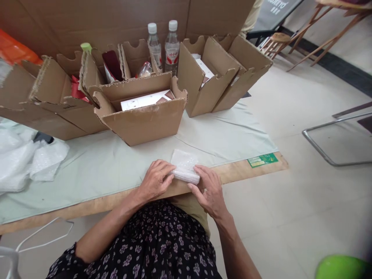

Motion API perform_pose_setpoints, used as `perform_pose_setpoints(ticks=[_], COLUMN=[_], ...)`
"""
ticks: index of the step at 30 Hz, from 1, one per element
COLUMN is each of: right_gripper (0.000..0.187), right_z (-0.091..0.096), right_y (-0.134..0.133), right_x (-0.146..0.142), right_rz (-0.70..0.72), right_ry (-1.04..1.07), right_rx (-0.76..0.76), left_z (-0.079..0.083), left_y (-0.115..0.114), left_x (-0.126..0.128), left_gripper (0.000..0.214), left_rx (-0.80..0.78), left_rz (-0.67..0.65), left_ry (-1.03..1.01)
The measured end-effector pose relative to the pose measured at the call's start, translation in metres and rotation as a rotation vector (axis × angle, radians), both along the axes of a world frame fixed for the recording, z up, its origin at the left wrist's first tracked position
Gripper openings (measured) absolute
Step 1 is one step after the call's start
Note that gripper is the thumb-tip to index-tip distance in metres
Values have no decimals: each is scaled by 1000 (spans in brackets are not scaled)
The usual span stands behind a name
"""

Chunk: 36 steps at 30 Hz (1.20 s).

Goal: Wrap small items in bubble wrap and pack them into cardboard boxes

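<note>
A roll of bubble wrap lies at the near edge of the table, held between the person's 2 hands, its flatter part spread out on the far side. The left hand has the left end between bent fingers and thumb; the right hand grips the right end, fingers over the far side and thumb at the near side. The cloudy layers hide the core of the roll, and the palms are out of sight. Farther left, a heap of bubble wrap, cut off by the edge of the view, partly covers a dark object too hidden to name. Beyond the hands stands a cardboard box; its front wall conceals the lower part of a white carton. Behind it, 2 white-capped bottles show only their upper parts, the label print blurred.
</note>
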State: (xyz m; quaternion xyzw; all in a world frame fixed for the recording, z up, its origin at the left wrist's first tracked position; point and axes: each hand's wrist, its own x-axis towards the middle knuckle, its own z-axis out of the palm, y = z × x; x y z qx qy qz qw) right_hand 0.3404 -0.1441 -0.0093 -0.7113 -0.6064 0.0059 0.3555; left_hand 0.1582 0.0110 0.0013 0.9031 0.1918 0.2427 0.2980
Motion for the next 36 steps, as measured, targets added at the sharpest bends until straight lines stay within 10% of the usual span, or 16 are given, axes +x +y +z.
perform_pose_setpoints(ticks=[6, 11, 19, 26, 32, 36], right_gripper=[34, 26, 26, 23, 22, 55], right_z=[-12, -12, 5, 0, -1, 4], right_y=[16, 27, 18, 11, 6, 7], right_x=[1, -1, -31, -61, -54, -27], right_rz=[-66, -168, -225, -195, -165, -43], right_ry=[-69, 54, 442, 641, 499, 692], right_rx=[20, 44, 21, 16, 83, 97], left_z=[-4, -2, 1, 11, 10, 21], left_y=[8, -5, -27, -40, -44, -40], left_x=[15, 6, 11, 15, 10, 4], left_gripper=[29, 51, 74, 41, 47, 47], left_rx=[-141, -691, -1335, -1721, -1574, -1302], left_rz=[154, 363, 407, 183, 230, 172], left_ry=[-10, -133, -438, -481, -468, -258])
